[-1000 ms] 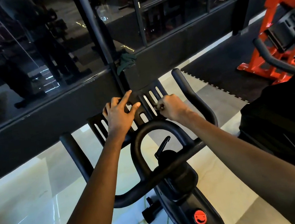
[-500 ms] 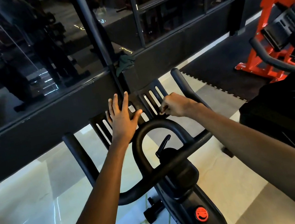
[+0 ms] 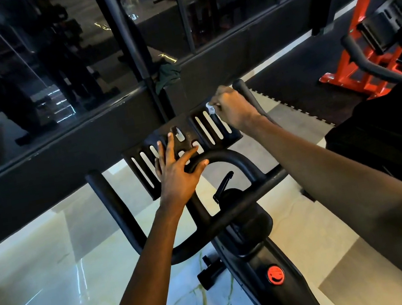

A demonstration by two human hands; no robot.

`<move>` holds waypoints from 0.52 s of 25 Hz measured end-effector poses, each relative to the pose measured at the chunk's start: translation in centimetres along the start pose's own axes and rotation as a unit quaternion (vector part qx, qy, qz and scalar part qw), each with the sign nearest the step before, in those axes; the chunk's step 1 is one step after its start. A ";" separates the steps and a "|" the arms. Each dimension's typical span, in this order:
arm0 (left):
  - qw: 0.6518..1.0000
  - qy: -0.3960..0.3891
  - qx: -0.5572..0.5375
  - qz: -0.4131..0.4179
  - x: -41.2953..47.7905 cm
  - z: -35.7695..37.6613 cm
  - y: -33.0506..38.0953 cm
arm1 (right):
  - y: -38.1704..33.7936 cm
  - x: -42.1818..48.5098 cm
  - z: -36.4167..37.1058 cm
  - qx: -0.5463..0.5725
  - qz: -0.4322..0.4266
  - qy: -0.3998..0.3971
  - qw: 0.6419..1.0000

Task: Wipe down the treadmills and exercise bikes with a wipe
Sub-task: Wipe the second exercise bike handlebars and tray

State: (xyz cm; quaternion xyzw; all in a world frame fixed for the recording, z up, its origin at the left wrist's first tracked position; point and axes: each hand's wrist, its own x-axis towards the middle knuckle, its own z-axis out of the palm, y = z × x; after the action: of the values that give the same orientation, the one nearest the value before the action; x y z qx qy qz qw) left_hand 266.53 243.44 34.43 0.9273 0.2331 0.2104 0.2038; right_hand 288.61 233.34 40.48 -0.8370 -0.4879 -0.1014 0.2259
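A black exercise bike point(image 3: 245, 227) stands in front of me, with curved handlebars and a slotted black tablet holder point(image 3: 203, 127) at its front. My left hand point(image 3: 175, 167) rests flat on the holder's left half, fingers spread, thumb on the handlebar loop. My right hand point(image 3: 231, 109) is curled round a small white wipe point(image 3: 211, 109) and presses it against the holder's upper right corner. Most of the wipe is hidden inside the fist.
A second black bike point(image 3: 394, 145) stands close on the right, with a red machine frame point(image 3: 367, 37) behind it. A dark glass wall with a black sill point(image 3: 60, 150) runs across ahead, a dark cloth point(image 3: 167, 75) hanging on it. Pale marble floor point(image 3: 43, 287) lies below.
My right hand has slid with the wipe from the holder's middle up to its right corner. My left hand has shifted back and lies flatter, thumb now on the handlebar loop.
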 end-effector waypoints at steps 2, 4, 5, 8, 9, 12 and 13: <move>1.000 -0.002 -0.007 -0.002 0.0 -0.2 0.2 | 0.0 -1.1 1.0 -0.029 0.023 -0.016 0.999; 1.000 -0.013 -0.009 -0.004 -0.3 -0.2 0.3 | 0.3 -2.9 2.1 -0.021 0.041 -0.034 0.998; 1.000 -0.016 -0.010 -0.008 -0.6 -0.1 0.4 | 0.2 -3.7 2.2 0.003 0.052 -0.034 0.998; 1.000 0.012 -0.021 -0.019 -2.9 0.3 0.5 | -0.3 -5.4 1.6 0.094 0.109 -0.031 0.989; 0.999 0.030 -0.032 -0.020 -3.7 0.5 0.5 | -0.4 -6.1 1.1 0.119 0.137 -0.028 0.983; 0.995 0.043 -0.081 -0.039 -5.3 0.8 0.5 | -1.3 -8.3 -0.1 0.160 0.148 -0.034 0.975; 0.995 0.034 -0.090 -0.041 -5.4 0.8 0.5 | -1.9 -9.1 -0.3 0.157 0.128 -0.040 0.978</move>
State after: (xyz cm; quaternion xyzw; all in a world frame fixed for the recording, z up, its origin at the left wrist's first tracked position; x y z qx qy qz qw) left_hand 262.71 240.02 32.36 0.8874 0.2575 0.2531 0.2867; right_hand 282.40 227.00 37.73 -0.8503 -0.3948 0.0395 0.3458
